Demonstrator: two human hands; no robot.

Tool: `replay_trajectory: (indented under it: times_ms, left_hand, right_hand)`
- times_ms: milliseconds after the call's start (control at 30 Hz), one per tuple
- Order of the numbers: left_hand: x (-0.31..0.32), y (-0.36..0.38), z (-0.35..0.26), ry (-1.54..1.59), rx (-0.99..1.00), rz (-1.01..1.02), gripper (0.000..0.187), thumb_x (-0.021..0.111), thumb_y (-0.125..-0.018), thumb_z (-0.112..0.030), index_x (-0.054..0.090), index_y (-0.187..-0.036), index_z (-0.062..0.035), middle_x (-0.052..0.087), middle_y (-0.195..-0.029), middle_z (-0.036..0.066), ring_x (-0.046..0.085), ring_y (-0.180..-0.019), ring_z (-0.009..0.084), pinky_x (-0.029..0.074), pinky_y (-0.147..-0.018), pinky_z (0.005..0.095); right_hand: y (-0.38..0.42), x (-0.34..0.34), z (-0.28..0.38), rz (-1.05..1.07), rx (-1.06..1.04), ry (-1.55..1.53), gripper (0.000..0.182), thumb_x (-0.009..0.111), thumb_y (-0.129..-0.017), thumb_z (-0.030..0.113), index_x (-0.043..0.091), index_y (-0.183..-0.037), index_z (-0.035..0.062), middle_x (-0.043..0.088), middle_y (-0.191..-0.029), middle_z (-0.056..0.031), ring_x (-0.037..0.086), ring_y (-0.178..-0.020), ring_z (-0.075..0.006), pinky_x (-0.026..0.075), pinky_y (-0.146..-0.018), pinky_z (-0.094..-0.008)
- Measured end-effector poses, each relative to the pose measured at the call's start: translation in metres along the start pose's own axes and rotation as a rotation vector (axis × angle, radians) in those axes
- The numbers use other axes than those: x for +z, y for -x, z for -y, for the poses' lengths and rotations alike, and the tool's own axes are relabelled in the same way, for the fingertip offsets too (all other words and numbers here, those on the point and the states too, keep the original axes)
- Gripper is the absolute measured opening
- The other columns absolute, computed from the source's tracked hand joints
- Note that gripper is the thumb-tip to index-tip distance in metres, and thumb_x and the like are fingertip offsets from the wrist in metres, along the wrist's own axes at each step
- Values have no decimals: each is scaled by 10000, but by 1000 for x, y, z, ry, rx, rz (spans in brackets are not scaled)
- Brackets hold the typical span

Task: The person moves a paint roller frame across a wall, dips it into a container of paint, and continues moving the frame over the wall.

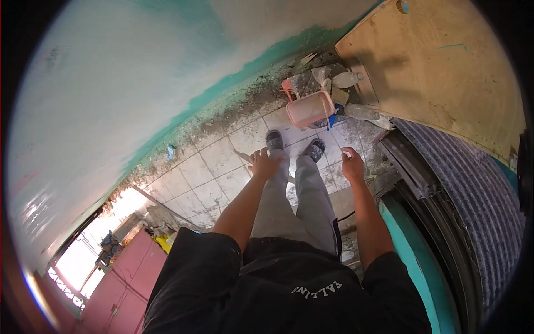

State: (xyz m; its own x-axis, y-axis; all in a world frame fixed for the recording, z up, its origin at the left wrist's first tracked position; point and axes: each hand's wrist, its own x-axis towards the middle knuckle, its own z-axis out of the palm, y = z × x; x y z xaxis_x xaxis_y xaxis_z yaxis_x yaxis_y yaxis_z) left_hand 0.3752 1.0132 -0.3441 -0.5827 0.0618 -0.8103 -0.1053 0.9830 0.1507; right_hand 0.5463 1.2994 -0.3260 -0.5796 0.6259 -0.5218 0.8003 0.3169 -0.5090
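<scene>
My left hand (263,164) hangs over my left thigh, its fingers apart and nothing seen in it. On the other side, my right hand (352,165) is curled, with thumb and index finger brought together near a thin pale stick-like thing that is too small to make out. Beyond my feet a pink plastic tub (311,109) rests on the dirty tiled floor (211,161). A blue object (332,120) lies by its right side, and a red-handled item (287,87) stands at its left.
Clear plastic bottles (347,79) lie by a wooden board (439,72). Corrugated sheets (473,189) and a teal panel (414,261) stand at the right. A white and green wall (139,72) runs along the left, with a pink cabinet (130,273) at lower left.
</scene>
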Motion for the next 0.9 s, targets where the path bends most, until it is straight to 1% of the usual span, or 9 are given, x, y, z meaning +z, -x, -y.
replay_trajectory:
  times_ms: [67,133,200,467,567,667,700,767,900]
  left_hand:
    - [4,-5,-11,28,31,-8,880,753,-831,-647,469,-1544,-218,410,-1611,163,279,-1536,404,264,-1153,746]
    - [16,-25,-20,55,42,-35,881,759,-827,-638,467,-1547,-221,415,-1608,164,285,-1531,405,263,-1150,751]
    - [41,-65,-18,116,100,-81,904,779,-812,-618,456,-1559,-225,425,-1602,166,296,-1520,414,250,-1138,777]
    - [27,-79,-89,228,44,49,1018,751,-805,-706,380,-1604,-196,335,-1657,202,237,-1552,442,226,-1137,799]
    - [34,-93,-95,267,63,88,1073,738,-785,-756,380,-1605,-165,363,-1632,246,243,-1549,461,220,-1196,710]
    - [42,-107,-100,346,142,85,1112,708,-783,-786,392,-1595,-95,447,-1552,313,303,-1518,492,211,-1246,544]
    - [44,-110,-100,345,141,84,1112,708,-783,-786,392,-1595,-95,447,-1552,313,303,-1518,492,211,-1246,544]
    - [46,-116,-99,389,69,194,1096,717,-774,-779,322,-1639,-234,309,-1680,179,178,-1567,458,213,-1156,768]
    - [41,-110,-100,390,76,184,1105,714,-779,-772,323,-1640,-201,328,-1662,220,213,-1554,467,206,-1204,686]
  right_hand:
    - [6,-22,16,-9,11,75,233,659,-987,191,722,-1181,79,744,-909,-192,717,-799,-339,546,-762,-445]
    - [14,-44,36,29,51,135,249,592,-1011,192,715,-1215,121,739,-1063,-247,702,-1022,-448,555,-859,-496]
    - [27,-63,61,35,84,216,253,584,-1015,190,715,-1224,131,741,-1079,-240,703,-1034,-445,556,-860,-505]
    - [20,-53,92,98,170,489,257,550,-1026,185,693,-1236,150,753,-1055,-203,715,-1017,-429,567,-823,-540]
    - [16,-44,97,72,150,510,251,541,-1026,182,686,-1226,137,752,-1030,-200,718,-998,-432,567,-803,-545]
    - [13,-41,97,72,133,471,256,543,-1024,191,689,-1228,137,753,-1032,-200,721,-988,-435,566,-799,-555]
    - [12,-42,96,75,122,463,262,544,-1018,186,688,-1233,141,753,-1035,-200,723,-990,-433,568,-800,-558]
    - [13,-46,94,75,109,454,269,546,-1013,181,687,-1238,145,754,-1039,-201,725,-993,-432,571,-802,-561]
    - [27,-55,92,112,159,576,297,550,-995,162,673,-1265,155,754,-1050,-206,729,-1011,-423,580,-813,-555]
